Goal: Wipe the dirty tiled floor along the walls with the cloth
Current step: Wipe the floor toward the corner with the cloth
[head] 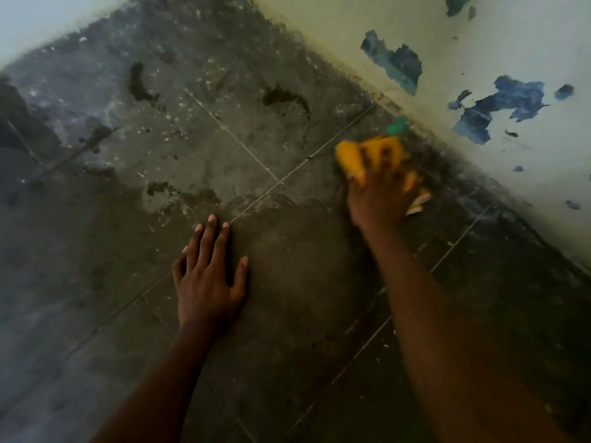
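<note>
Head view: right hand (380, 193) presses cloth (367, 153).

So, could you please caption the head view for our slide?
Right hand presses a yellow cloth onto grimy tiled floor beside the peeling wall; left hand braces flat.

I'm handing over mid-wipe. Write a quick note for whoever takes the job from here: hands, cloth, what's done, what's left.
Right hand: pressed down on the yellow cloth, on the floor close to the right wall; it looks blurred, so likely mid-stroke.
Left hand: flat on the floor, fingers spread, holding nothing, apparently bracing.
A small green scrap lies at the wall's foot just beyond the cloth.
Done: hard to tell; no tile looks clean.
Left: the dark grime strip along the right wall, the smears farther out, and the far wall's edge.
</note>
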Demonstrator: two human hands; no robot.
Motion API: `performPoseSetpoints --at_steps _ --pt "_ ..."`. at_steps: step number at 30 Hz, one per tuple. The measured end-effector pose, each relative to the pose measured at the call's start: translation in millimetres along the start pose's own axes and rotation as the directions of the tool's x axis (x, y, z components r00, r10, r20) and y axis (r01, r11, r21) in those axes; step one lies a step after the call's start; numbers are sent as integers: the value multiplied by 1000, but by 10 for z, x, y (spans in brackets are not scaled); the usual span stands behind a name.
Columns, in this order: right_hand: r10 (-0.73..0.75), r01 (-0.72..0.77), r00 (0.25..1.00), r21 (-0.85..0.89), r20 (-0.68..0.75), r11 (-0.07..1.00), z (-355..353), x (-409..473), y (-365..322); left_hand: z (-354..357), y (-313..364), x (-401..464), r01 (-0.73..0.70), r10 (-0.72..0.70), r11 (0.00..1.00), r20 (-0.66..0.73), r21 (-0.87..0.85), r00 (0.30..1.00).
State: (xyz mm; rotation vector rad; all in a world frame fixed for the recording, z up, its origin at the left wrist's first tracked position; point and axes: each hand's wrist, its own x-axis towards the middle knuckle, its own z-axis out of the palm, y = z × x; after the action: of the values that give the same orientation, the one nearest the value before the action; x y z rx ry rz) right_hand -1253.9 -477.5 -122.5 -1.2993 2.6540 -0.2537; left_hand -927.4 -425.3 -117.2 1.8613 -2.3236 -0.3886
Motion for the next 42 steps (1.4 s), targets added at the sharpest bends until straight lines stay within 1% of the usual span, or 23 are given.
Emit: performPoseSetpoints --at_steps 1,3,4,5,7,9,11,13,14,16,17,19,22,24,27,29,30,32,34,36,38,40,42 --pt "-147 147 989 -42 6 988 38 -343 -109 -25 8 8 0 0 1000 -2 -3 1000" --pt "-394 400 916 -84 75 913 89 -1059 -66 -46 25 4 12 -12 1000 -7 -18 1000" --pt "-455 463 885 -91 96 882 100 -1261 89 -55 27 17 8 -9 1000 -8 -24 1000" --pt "-465 473 880 -99 93 876 84 -1331 293 -57 32 26 4 -4 1000 -8 -25 1000" --pt "-340 344 939 -119 51 932 -22 -1107 668 -43 24 25 2 -2 1000 -7 -17 1000" --pt "-112 113 994 -86 19 990 -150 -541 773 -18 5 16 8 -8 1000 -17 -9 1000" --pt "136 -136 990 18 25 990 -197 18 560 13 2 11 -3 3 1000 -26 -2 1000" --pt "219 -219 976 73 13 973 -130 311 173 41 -7 14 -4 4 1000 -31 -11 1000" --pt "182 -183 983 71 30 980 -88 303 -19 43 -12 13 3 -3 1000 -33 -12 999" --pt "-22 21 997 17 71 1000 34 -75 -247 39 -19 2 5 -5 1000 -19 -11 1000" --pt "-147 149 986 -15 78 989 92 -401 -272 33 -21 -6 2 -3 1000 -10 -12 1000" --pt "-298 301 952 -32 71 953 101 -994 -131 -5 3 9 8 -8 1000 -9 -21 1000" --pt "-295 301 950 -48 99 953 20 -1013 248 -29 23 26 19 -19 1000 -1 -14 1000" --pt "-169 174 982 -61 79 983 -15 -563 313 -20 4 36 18 -18 1000 13 -9 1000" --pt "24 -27 997 33 68 999 -36 64 -13 5 -16 26 9 -8 1000 24 -9 1000" --pt "48 -55 995 77 93 996 -15 147 -319 1 -19 30 12 -12 1000 29 -9 1000" --pt "7 -16 994 74 111 997 15 46 -428 -8 -20 34 12 -12 1000 36 -8 999" --pt "-172 170 978 30 120 985 80 -402 -520 -36 -11 36 12 -11 1000 57 -20 998" --pt "-377 381 916 -3 136 925 92 -886 -398 -55 -6 37 9 -7 999 60 -34 998" --pt "-435 445 887 -32 152 895 51 -973 -192 -53 -26 26 9 -7 999 50 -41 999" --pt "-329 337 936 -55 125 940 16 -632 -113 -42 -19 40 1 1 999 42 -47 999" --pt "-112 114 988 -12 107 993 23 -207 -335 -20 -42 40 -13 14 999 31 -42 999" --pt "14 -21 995 64 100 998 72 51 -701 6 -79 35 -13 14 998 12 -53 1000"
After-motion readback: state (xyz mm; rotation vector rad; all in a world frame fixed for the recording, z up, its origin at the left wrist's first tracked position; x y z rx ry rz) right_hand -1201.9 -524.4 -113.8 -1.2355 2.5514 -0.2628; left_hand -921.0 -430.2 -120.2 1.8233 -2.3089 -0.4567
